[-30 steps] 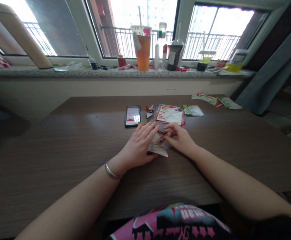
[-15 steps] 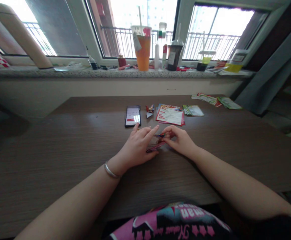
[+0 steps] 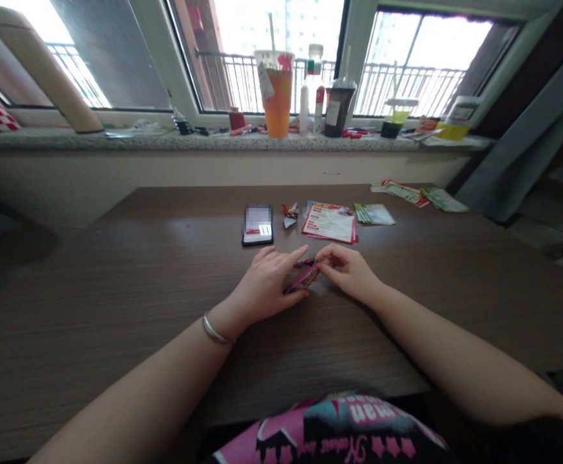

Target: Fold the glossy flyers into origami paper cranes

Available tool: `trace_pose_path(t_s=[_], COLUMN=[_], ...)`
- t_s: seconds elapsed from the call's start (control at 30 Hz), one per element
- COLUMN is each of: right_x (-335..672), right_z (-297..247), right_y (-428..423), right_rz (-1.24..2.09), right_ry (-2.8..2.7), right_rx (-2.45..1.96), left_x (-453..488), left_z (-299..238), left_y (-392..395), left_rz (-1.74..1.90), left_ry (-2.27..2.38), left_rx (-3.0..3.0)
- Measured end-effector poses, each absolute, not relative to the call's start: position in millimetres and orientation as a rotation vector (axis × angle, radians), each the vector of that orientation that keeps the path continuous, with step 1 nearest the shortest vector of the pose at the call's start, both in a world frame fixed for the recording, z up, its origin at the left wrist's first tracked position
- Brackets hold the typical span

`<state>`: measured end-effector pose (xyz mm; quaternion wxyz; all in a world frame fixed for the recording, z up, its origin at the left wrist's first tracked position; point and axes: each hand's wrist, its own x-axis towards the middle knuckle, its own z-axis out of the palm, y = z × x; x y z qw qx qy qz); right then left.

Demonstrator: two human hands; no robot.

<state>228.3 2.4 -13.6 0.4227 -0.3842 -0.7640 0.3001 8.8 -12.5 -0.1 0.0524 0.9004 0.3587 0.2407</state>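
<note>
Between my two hands is a small folded piece of printed paper (image 3: 305,277), pink and red with a dark, colourful far edge. My left hand (image 3: 268,278), with a silver bangle at the wrist, holds its left side, thumb near me and fingers on the far side. The index finger stretches out over it. My right hand (image 3: 343,267) pinches the paper's right end between thumb and fingertips. Just beyond my left fingers lies a phone (image 3: 257,225) with a lit screen. A small crumpled or folded coloured paper piece (image 3: 290,214) rests to the right of the phone.
A stack of printed cards (image 3: 330,222) lies beyond my right hand, with green-edged cards (image 3: 374,214) beside it. More printed slips (image 3: 402,192) lie at the back right. On the windowsill (image 3: 204,143) stand a tall orange drink (image 3: 277,96), a dark cup (image 3: 338,111) and several bottles.
The paper between my hands has tilted so that more of its pink printed face shows. My left fingers have drawn back slightly from the phone. My right hand has barely moved.
</note>
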Motion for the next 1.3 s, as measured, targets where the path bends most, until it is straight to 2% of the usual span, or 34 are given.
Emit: trace_pose_path(t_s=[0.37,1.0,1.3], right_x=[227.0,224.2,222.5], right_z=[-12.3,-7.2,-3.3], right_y=[3.0,-1.5,-7.0], right_rz=[0.77,0.428,0.254], right_ry=[-1.947,-2.029,-2.103], right_rx=[-0.973,-0.868,-0.895], left_x=[9.7,14.3,14.5], left_z=[0.7,6.3,12.2], left_y=[-10.8,-17.1,-20.3], left_rz=[0.818,0.957,1.269], left_ry=[1.139,1.115,1.221], left_rx=[2.715,2.757,2.659])
